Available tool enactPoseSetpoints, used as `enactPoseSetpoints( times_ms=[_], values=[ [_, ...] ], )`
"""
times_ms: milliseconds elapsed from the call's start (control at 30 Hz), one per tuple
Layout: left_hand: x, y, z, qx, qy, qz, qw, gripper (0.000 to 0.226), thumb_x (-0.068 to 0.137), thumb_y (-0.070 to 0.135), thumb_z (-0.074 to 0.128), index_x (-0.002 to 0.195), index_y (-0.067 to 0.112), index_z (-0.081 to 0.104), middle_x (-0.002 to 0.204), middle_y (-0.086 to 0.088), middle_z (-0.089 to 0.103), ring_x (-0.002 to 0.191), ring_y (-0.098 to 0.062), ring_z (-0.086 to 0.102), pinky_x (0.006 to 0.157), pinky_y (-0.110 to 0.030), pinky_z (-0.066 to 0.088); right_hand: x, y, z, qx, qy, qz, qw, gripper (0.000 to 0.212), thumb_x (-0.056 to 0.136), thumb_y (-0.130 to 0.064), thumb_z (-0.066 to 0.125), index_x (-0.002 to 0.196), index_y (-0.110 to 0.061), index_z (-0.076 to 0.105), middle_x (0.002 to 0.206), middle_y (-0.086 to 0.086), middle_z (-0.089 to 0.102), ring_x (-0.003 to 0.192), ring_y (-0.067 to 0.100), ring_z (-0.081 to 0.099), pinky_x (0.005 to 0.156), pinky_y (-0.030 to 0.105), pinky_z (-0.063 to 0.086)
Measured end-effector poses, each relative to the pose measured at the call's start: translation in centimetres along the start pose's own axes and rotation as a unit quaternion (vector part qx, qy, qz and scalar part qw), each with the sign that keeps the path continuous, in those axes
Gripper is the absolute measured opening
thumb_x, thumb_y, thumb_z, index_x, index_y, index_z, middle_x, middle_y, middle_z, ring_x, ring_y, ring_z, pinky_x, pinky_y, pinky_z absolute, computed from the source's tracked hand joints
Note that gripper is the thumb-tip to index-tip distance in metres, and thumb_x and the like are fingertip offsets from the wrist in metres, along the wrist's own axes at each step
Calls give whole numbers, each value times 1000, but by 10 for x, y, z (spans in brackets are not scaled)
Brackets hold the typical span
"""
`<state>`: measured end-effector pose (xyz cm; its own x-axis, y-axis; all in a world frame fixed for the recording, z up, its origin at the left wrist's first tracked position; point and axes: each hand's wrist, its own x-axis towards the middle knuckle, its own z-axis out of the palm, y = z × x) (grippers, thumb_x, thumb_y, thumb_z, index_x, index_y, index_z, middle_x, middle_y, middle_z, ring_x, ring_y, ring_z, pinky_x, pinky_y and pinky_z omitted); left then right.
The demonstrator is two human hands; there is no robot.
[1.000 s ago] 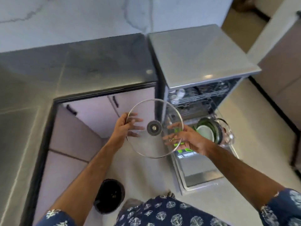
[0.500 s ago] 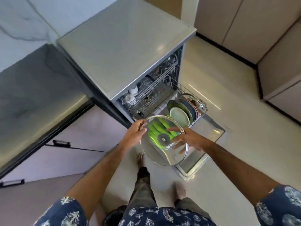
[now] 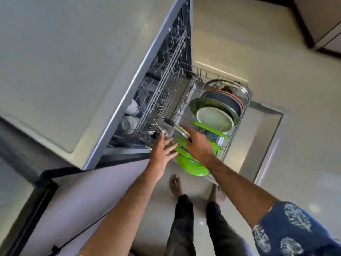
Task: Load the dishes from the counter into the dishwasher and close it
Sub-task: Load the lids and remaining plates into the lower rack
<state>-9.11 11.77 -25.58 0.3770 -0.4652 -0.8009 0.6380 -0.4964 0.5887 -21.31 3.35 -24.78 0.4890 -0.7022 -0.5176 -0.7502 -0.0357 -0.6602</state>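
Observation:
A round glass lid [image 3: 170,129] with a steel rim is held tilted on edge over the pulled-out lower rack [image 3: 238,133] of the open dishwasher [image 3: 118,85]. My right hand [image 3: 198,145] grips its near rim from the right. My left hand [image 3: 162,148] touches the lid's underside by the dark knob, fingers spread. Under the lid stand green plates [image 3: 191,163]. Farther along the rack stand a cream plate [image 3: 215,121], a dark plate [image 3: 224,102] and another glass lid [image 3: 238,89].
White cups [image 3: 129,122] sit in the upper rack [image 3: 166,80]. The open dishwasher door [image 3: 265,137] lies flat over the floor to the right. My bare feet [image 3: 176,183] stand beside the rack. Grey counter top fills the left; cabinets line the far right.
The view swung over the dishwasher. Both hands carried the glass lid down from flat in front of me and tipped it on edge over the rack's near end.

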Motion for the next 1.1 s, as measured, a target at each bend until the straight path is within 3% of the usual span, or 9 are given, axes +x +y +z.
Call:
enactPoseSetpoints(
  times_ms=[100, 200, 300, 433, 567, 700, 933, 1100],
  values=[
    [46, -6, 2, -5, 18, 3, 1000, 50, 104, 42, 38, 146, 15, 39, 146, -14, 51, 128, -40, 54, 105, -60, 42, 41, 14, 27, 40, 10, 2, 999, 68, 79, -24, 41, 144, -43, 44, 124, 14, 67, 111, 38, 63, 85, 45, 55],
    [86, -14, 6, -21, 29, 0, 999, 43, 105, 40, 39, 141, 17, 41, 145, -15, 50, 129, -42, 52, 108, -63, 39, 79, 35, 48, 86, 25, 7, 996, 67, 80, -14, 45, 141, -42, 48, 123, 11, 68, 112, 36, 64, 85, 43, 54],
    [113, -14, 4, -68, 34, -3, 997, 49, 105, 42, 40, 144, 14, 42, 140, -13, 55, 129, -41, 53, 107, -61, 40, 111, 47, 62, 121, 22, 14, 992, 59, 82, -6, 47, 136, -30, 56, 119, 15, 69, 113, 37, 62, 86, 41, 52],
    [139, -12, -6, -96, 35, 3, 995, 43, 107, 42, 33, 137, 14, 46, 140, -15, 52, 132, -42, 49, 112, -62, 35, 155, 57, 71, 150, -18, 29, 988, 40, 90, -14, 49, 127, -20, 61, 119, 18, 68, 114, 35, 62, 91, 40, 51],
    [160, -9, -13, -73, 55, 19, 996, 50, 108, 39, 29, 148, 9, 38, 148, -19, 46, 134, -42, 48, 112, -60, 36, 192, 65, 75, 153, -34, -13, 988, 28, 95, -28, 56, 120, -21, 64, 106, 11, 70, 104, 30, 64, 72, 25, 40],
    [182, -5, -22, -70, 81, 35, 994, 48, 109, 36, 29, 147, 9, 39, 147, -19, 48, 135, -42, 47, 112, -59, 37, 216, 65, 78, 135, -53, -57, 988, 25, 94, -33, 57, 109, -14, 66, 88, 6, 63, 90, 28, 65, 65, 23, 37],
    [197, 4, -19, -80, 95, 74, 989, 48, 107, 41, 33, 144, 11, 43, 141, -17, 53, 130, -40, 52, 110, -58, 40, 234, 48, 83, 81, -94, -107, 986, 33, 93, -20, 55, 124, -20, 62, 113, 14, 69, 103, 30, 65, 79, 31, 49],
    [199, 8, -16, -87, 88, 105, 987, 53, 106, 48, 33, 147, 16, 41, 142, -18, 52, 128, -38, 54, 107, -56, 43, 235, 42, 78, 48, -106, -129, 985, 32, 88, -10, 53, 118, -15, 64, 111, 14, 69, 99, 28, 64, 72, 25, 39]
  ],
)
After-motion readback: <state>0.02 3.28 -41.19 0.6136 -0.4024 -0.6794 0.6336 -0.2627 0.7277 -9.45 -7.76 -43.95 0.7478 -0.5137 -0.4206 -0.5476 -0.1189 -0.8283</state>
